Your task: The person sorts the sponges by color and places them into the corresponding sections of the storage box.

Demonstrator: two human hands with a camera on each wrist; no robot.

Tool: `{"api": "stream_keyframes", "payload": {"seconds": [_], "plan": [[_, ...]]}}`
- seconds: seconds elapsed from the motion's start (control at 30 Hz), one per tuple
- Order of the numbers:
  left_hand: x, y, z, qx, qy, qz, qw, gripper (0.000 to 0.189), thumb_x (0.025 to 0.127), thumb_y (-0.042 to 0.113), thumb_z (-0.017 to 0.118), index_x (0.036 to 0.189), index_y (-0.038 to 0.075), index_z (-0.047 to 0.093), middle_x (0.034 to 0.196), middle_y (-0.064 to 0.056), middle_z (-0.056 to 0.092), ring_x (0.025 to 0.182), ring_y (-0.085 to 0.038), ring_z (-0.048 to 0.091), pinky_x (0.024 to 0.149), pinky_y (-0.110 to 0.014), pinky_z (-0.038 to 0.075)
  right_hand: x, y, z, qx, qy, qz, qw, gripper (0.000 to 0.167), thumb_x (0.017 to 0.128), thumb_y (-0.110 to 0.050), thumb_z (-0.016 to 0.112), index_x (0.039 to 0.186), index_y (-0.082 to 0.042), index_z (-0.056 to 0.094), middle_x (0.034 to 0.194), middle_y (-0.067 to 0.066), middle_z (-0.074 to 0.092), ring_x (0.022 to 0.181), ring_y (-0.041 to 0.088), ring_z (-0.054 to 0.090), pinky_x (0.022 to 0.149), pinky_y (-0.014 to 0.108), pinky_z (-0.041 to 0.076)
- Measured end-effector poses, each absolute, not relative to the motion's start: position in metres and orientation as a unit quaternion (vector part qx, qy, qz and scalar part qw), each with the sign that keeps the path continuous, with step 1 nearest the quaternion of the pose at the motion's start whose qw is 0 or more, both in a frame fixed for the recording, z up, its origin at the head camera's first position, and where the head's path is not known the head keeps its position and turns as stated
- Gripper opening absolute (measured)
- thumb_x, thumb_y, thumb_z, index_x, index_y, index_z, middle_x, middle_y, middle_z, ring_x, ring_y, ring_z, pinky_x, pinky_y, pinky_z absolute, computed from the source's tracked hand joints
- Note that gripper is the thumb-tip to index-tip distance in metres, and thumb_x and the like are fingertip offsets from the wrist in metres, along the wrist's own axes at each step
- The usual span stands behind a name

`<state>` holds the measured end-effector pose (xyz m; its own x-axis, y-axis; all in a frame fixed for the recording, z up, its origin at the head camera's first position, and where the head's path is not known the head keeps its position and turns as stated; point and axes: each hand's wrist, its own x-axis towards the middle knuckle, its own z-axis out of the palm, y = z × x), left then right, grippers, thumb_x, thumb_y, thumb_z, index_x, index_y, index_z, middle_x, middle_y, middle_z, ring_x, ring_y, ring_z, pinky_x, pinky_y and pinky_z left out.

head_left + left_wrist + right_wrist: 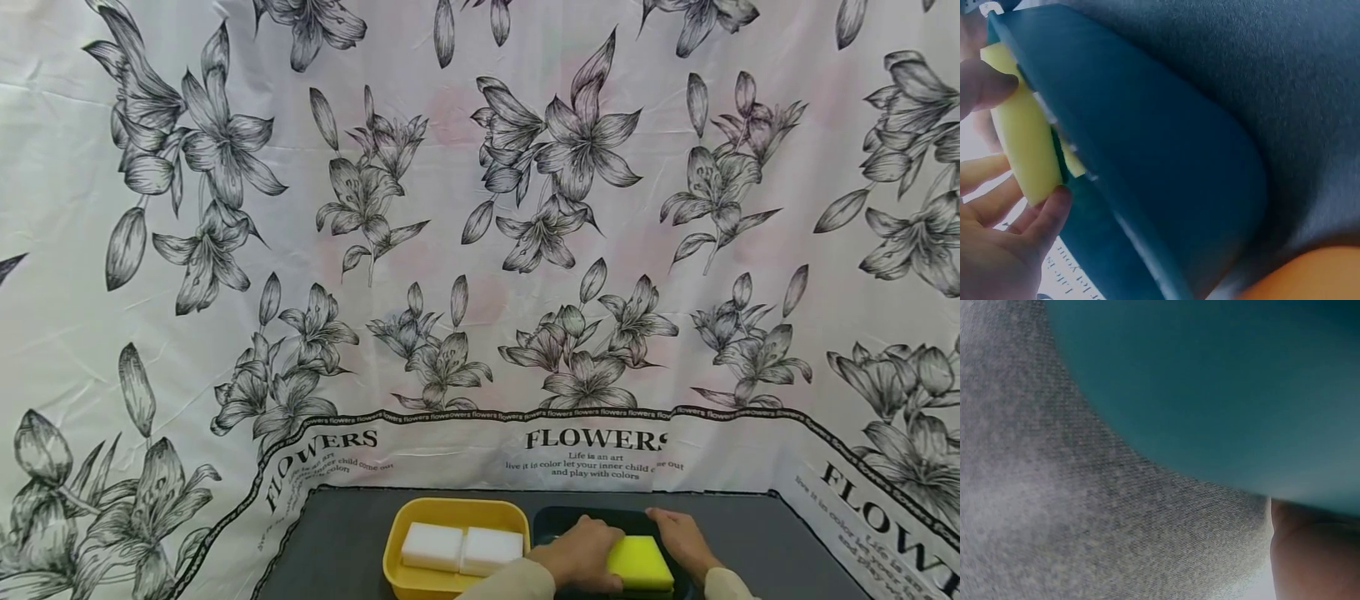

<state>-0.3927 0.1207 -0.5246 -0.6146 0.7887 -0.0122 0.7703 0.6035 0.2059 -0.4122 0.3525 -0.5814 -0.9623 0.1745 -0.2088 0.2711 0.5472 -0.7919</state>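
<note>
A yellow sponge (639, 562) with a dark green underside is held by my left hand (581, 552), thumb on one side and fingers on the other. It sits at the mouth of a dark teal tub (1166, 137). Beneath it in the left wrist view, part of another yellow sponge (1073, 161) shows inside the tub. My right hand (684, 543) grips the tub's right side at the rim. The right wrist view has mostly the tub's outer wall (1210, 394), with a bit of that hand (1316, 559) at the lower right.
Left of the teal tub stands a yellow tub (457, 507) holding two white sponges (432, 546) side by side. Both tubs are on a dark grey tabletop (337, 533). A white flower-printed curtain (480, 333) hangs behind and along both sides.
</note>
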Motion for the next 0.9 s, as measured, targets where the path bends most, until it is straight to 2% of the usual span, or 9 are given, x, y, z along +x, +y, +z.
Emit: {"api": "stream_keyframes", "payload": {"seconds": [0.27,0.47,0.57,0.7,0.9], "plan": [[-0.391,0.127,-0.533,0.415,0.902,0.101,0.067,0.042,0.097,0.035,0.083,0.135,0.022,0.070,0.102,0.015,0.068,0.086,0.001,0.054,0.093,-0.018,0.045,-0.414,0.352,-0.582,0.138,0.878,-0.455,0.052,0.064,0.114,-0.039,0.040,0.148,0.012,0.057,0.155,0.040,0.049,0.135,0.058,0.053,0.115,0.074,0.040],[-0.388,0.129,-0.537,0.407,0.904,0.115,0.055,0.040,0.096,0.033,0.084,0.133,0.023,0.071,0.104,0.016,0.068,0.088,0.001,0.055,0.091,-0.019,0.047,-0.413,0.353,-0.583,0.134,0.878,-0.458,0.040,0.066,0.112,-0.042,0.044,0.147,0.013,0.058,0.148,0.038,0.056,0.117,0.042,0.063,0.110,0.070,0.046],[-0.387,0.128,-0.538,0.402,0.907,0.119,0.049,0.047,0.097,0.035,0.083,0.140,0.023,0.068,0.120,0.016,0.071,0.099,0.003,0.058,0.094,-0.019,0.050,-0.413,0.352,-0.583,0.134,0.876,-0.461,0.040,0.066,0.112,-0.042,0.045,0.147,0.013,0.057,0.146,0.037,0.057,0.112,0.039,0.063,0.109,0.068,0.047],[-0.386,0.121,-0.537,0.407,0.903,0.133,0.034,0.058,0.097,0.039,0.082,0.150,0.022,0.064,0.143,0.014,0.068,0.118,0.002,0.061,0.104,-0.021,0.051,-0.413,0.351,-0.583,0.135,0.876,-0.460,0.044,0.067,0.112,-0.042,0.045,0.148,0.014,0.056,0.147,0.038,0.056,0.114,0.040,0.063,0.108,0.068,0.048],[-0.383,0.107,-0.528,0.423,0.894,0.143,0.025,0.061,0.098,0.043,0.080,0.153,0.021,0.062,0.148,0.014,0.066,0.127,-0.001,0.060,0.103,-0.023,0.053,-0.411,0.352,-0.581,0.141,0.872,-0.466,0.049,0.068,0.112,-0.042,0.045,0.149,0.014,0.056,0.152,0.040,0.051,0.121,0.045,0.063,0.110,0.070,0.046]]}}
